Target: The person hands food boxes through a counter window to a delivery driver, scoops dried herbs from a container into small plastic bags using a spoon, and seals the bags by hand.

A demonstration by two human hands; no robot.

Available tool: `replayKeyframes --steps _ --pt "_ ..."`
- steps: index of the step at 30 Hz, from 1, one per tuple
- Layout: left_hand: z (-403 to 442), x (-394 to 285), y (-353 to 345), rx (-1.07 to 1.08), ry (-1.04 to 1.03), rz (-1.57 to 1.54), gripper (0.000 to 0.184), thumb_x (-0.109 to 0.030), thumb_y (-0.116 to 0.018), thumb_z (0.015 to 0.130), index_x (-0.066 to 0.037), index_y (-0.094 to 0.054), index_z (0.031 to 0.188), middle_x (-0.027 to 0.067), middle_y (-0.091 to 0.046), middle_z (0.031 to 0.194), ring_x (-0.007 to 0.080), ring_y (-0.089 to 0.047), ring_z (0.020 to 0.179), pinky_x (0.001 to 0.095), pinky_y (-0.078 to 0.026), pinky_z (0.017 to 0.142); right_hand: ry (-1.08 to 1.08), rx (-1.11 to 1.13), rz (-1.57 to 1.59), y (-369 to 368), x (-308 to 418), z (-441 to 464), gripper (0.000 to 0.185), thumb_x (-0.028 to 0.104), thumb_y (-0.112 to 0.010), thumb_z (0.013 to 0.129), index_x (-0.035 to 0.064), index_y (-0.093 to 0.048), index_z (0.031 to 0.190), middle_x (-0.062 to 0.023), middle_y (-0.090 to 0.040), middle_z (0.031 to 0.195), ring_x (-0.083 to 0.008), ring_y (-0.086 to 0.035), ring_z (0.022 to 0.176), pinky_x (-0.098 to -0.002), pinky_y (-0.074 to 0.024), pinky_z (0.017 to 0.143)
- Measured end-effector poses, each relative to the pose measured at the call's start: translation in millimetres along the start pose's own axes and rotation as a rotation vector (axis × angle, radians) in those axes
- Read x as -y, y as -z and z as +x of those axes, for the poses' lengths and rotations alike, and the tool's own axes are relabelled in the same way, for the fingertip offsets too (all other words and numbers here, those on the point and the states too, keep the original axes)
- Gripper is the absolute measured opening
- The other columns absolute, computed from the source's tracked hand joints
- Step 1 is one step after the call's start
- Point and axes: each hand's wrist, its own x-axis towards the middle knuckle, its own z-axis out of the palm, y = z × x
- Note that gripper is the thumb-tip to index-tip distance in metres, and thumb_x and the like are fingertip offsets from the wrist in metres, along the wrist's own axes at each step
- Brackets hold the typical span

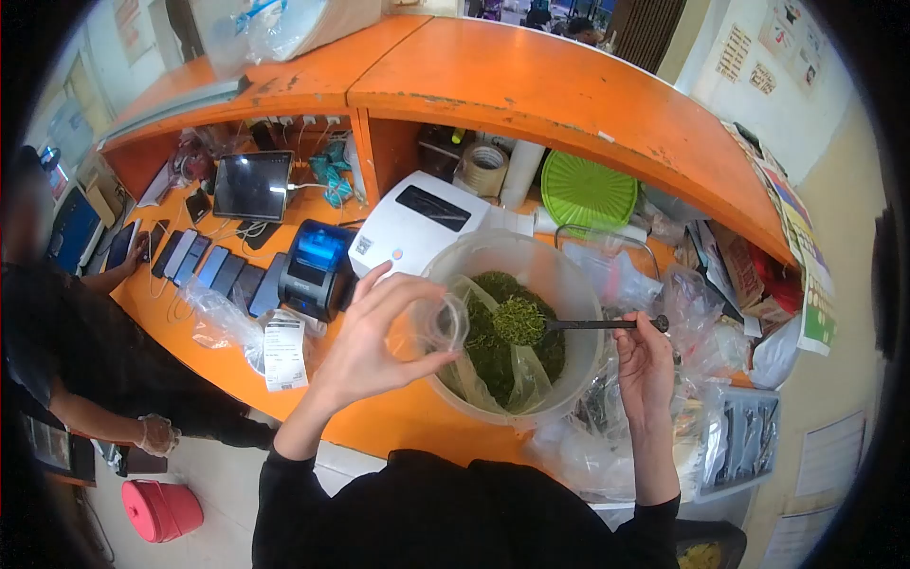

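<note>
My left hand (374, 332) grips a small clear plastic cup (449, 322) between thumb and fingers, over the left rim of a large translucent tub (580, 284). Inside the tub lies a clear plastic bag (523, 391) with chopped green leaves (498, 365), dark and finely cut. My right hand (645, 365) pinches the black handle of a spoon (592, 325) near its end. The spoon's bowl is over the tub, heaped with the green bits, a short way right of the cup. The cup looks see-through, and I cannot make out anything in it.
A white printer (417, 223) and a blue-black receipt printer (313, 270) stand left of the tub, near several phones (227, 275) and a tablet (252, 185). Plastic bags (697, 332) crowd the right side. A co-worker (85, 351) with a gloved hand stands at left.
</note>
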Motion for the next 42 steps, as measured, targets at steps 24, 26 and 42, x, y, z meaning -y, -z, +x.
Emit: replayKeyframes --steps 24,26,42 --pt "65 10 -37 0.161 -0.088 -0.206 0.048 -0.018 -0.072 0.067 -0.001 -0.057 0.109 0.0106 -0.061 0.093 0.0223 -0.059 0.090 0.0343 -0.045 0.085 0.270 0.529 -0.460 -50 18 26 0.018 0.011 -0.049 0.091 -0.0050 -0.058 0.092 -0.0143 -0.059 0.096 -0.0176 -0.061 0.084 -0.0275 -0.0498 0.076" --pt "65 16 -34 0.183 0.003 -0.492 0.048 -0.017 -0.070 0.071 0.002 -0.054 0.113 0.0114 -0.060 0.097 0.0217 -0.059 0.092 0.0323 -0.047 0.084 0.344 0.706 -0.557 -61 33 26 0.014 0.007 -0.050 0.089 -0.0040 -0.058 0.092 -0.0128 -0.058 0.097 -0.0170 -0.058 0.087 -0.0279 -0.0482 0.077" --pt "61 24 -26 0.454 0.071 -0.920 0.081 0.001 -0.060 0.079 -0.010 -0.009 0.142 0.0174 -0.046 0.125 0.0228 -0.052 0.109 0.0329 -0.044 0.091 0.428 0.739 -0.729 -106 84 28 0.015 0.005 -0.049 0.089 -0.0078 -0.058 0.089 -0.0102 -0.059 0.086 -0.0148 -0.061 0.078 -0.0254 -0.0496 0.072"
